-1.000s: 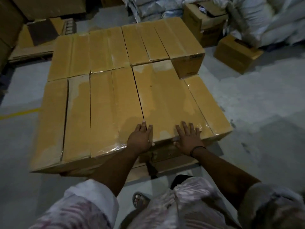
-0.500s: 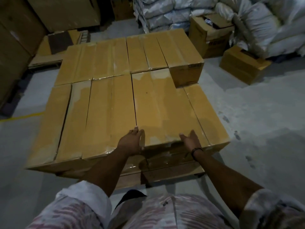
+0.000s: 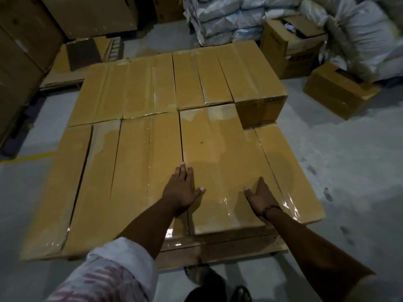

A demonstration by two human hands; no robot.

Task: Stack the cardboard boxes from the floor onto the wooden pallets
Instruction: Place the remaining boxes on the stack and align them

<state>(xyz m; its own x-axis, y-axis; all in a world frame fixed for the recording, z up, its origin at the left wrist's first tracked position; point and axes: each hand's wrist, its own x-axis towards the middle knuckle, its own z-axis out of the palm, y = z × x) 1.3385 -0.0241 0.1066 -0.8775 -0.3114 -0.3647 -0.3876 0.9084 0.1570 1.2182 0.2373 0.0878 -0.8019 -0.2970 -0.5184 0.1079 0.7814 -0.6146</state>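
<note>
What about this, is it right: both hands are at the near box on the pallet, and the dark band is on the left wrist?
Not quite. The head view shows the dark band on the right wrist, not the left. The rest holds: left hand and right hand are both at the near box on the pallet.

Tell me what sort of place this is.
Most likely a warehouse or storeroom. Taped cardboard boxes lie packed together on a wooden pallet, white sacks are piled at the back, and the bare concrete floor carries a yellow line.
</note>
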